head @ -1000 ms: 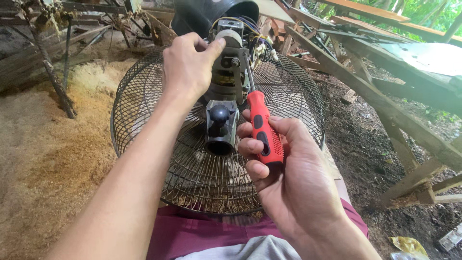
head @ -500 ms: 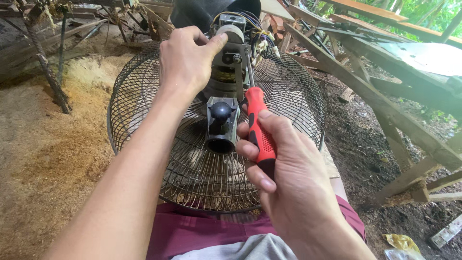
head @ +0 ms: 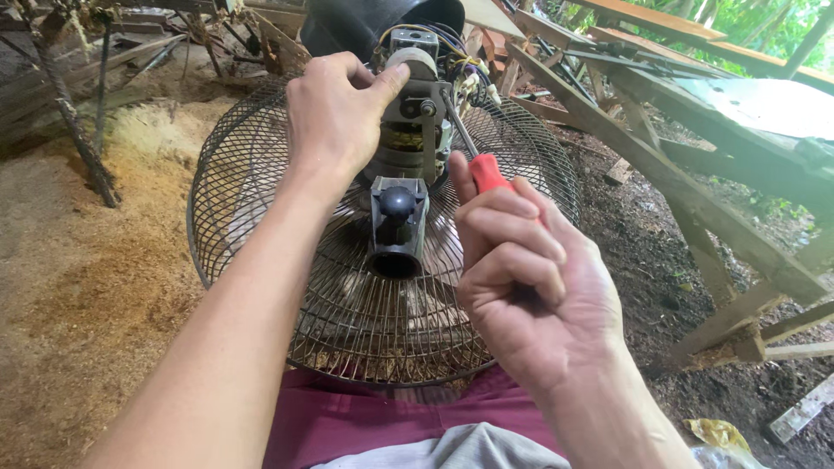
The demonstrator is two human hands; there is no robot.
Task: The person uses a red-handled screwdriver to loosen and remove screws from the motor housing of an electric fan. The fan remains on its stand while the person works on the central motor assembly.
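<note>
Outdoors on sawdust-strewn dirt ground, w/ rough timber frames at right, fan grille rests on lap. Left hand fingers curl over exposed motor; right hand fist closed tight round red-handled screwdriver, tip at motor.

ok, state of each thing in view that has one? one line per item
left hand: gripping the top of the fan motor.
right hand: closed around the screwdriver handle.
screwdriver: red handle, held tilted, tip at the motor.
fan motor: exposed, rear cover off, wires showing.
fan guard: wire cage, tilted, resting against the person's lap.
black cover: off the motor, lying behind it.
</note>
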